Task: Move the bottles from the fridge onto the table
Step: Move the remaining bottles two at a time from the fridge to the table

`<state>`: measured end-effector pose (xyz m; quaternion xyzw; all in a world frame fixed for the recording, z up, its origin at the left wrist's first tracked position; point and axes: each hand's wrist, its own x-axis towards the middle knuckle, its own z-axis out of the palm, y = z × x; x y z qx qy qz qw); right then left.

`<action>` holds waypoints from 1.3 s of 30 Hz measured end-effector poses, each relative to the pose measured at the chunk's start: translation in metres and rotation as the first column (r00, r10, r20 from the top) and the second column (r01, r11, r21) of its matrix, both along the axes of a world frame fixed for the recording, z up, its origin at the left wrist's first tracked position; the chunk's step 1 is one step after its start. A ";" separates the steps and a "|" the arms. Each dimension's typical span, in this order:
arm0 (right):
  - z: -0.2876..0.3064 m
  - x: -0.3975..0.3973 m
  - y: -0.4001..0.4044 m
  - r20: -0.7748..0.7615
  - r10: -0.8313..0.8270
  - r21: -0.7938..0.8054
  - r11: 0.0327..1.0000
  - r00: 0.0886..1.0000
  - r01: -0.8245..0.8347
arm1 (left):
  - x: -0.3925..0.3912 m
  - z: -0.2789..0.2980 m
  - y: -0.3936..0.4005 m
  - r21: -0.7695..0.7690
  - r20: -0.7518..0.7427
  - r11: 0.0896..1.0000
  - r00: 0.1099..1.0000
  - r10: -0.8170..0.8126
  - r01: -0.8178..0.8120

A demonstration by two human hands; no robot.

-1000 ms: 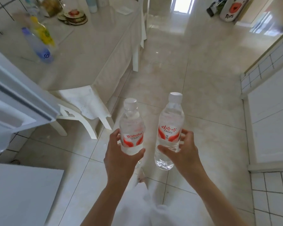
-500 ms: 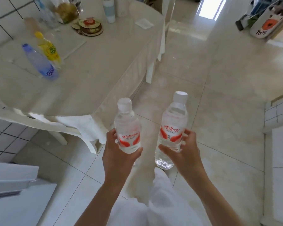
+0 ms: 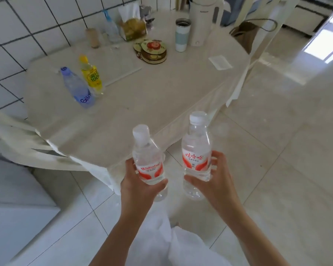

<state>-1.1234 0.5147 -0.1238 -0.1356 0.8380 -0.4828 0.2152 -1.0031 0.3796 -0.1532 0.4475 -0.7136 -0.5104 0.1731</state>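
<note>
Evidently the job was partway through. The left hand (image 3: pixel 136 186) was wrapped around the lower half of one clear water bottle (image 3: pixel 148 162), thumb across the front under its red label, and the right hand (image 3: pixel 213 179) gripped a second clear bottle (image 3: pixel 196 154) the same way, fingers curled behind it and thumb in front. Both bottles stood upright with white caps on, a small gap between them, and were carried in the air over the tiled floor (image 3: pixel 277 150) just short of the near edge of the table (image 3: pixel 161 96). Neither one had been set down yet.

Farther out, on the left part of the table, a blue bottle (image 3: pixel 77 89) and a yellow bottle (image 3: pixel 90 75) stood just beside each other; I judged these to be bottles already delivered, so two seemed done and two were on the way. At the far side of the table sat a stack of round coasters (image 3: pixel 152 50), a tumbler (image 3: pixel 182 34), a white kettle (image 3: pixel 204 20), a bag of snacks (image 3: pixel 132 28) and a slip of paper (image 3: pixel 219 62), well apart from the delivered pair.

What remained, as far as could be told, was to reach over the near edge and stand both bottles on the bare stretch of table. The fridge interior was not in view, so whether more bottles waited there could not be told.
</note>
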 end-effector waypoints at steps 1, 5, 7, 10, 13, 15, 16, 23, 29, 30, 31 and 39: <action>-0.002 -0.013 -0.009 -0.004 0.012 0.002 1.000 1.000 -0.012 | -0.008 0.001 -0.007 -0.009 -0.003 1.000 1.000 0.024 -0.024; -0.009 -0.057 -0.049 -0.006 0.049 -0.007 0.999 0.999 -0.049 | -0.038 0.000 -0.042 -0.022 0.004 0.995 0.995 0.095 -0.095; -0.016 -0.079 -0.075 0.005 0.049 -0.018 0.999 0.999 -0.049 | -0.056 -0.004 -0.067 -0.042 0.009 0.990 0.991 0.132 -0.132; -0.022 -0.111 -0.121 0.030 0.063 -0.029 0.998 0.998 -0.063 | -0.084 -0.009 -0.111 -0.048 0.018 0.986 0.987 0.162 -0.161; -0.024 -0.139 -0.165 0.079 0.100 -0.063 0.993 0.992 -0.095 | -0.107 -0.013 -0.154 -0.058 0.023 0.985 0.986 0.166 -0.165; -0.023 -0.155 -0.192 0.107 0.117 -0.081 0.991 0.987 -0.109 | -0.123 -0.012 -0.179 -0.073 0.022 0.982 0.984 0.176 -0.174; -0.022 -0.163 -0.206 0.118 0.125 -0.093 0.989 0.985 -0.115 | -0.131 -0.011 -0.192 -0.083 0.017 0.980 0.984 0.180 -0.178; -0.026 -0.225 -0.287 0.130 0.269 -0.114 0.960 0.954 -0.256 | -0.187 -0.019 -0.266 -0.123 0.064 0.956 0.959 0.276 -0.266; -0.042 -0.286 -0.365 0.059 0.432 -0.070 0.901 0.900 -0.428 | -0.241 -0.040 -0.318 -0.099 0.081 0.887 0.885 0.458 -0.450; -0.045 -0.295 -0.376 0.058 0.458 -0.060 0.889 0.887 -0.455 | -0.249 -0.043 -0.324 -0.091 0.082 0.875 0.872 0.483 -0.476; -0.050 -0.305 -0.389 0.065 0.494 -0.049 0.869 0.867 -0.492 | -0.258 -0.046 -0.331 -0.085 0.085 0.855 0.852 0.517 -0.511; -0.080 -0.351 -0.487 0.021 0.695 0.023 0.718 0.718 -0.696 | -0.313 -0.073 -0.382 -0.068 0.038 0.650 0.649 0.760 -0.757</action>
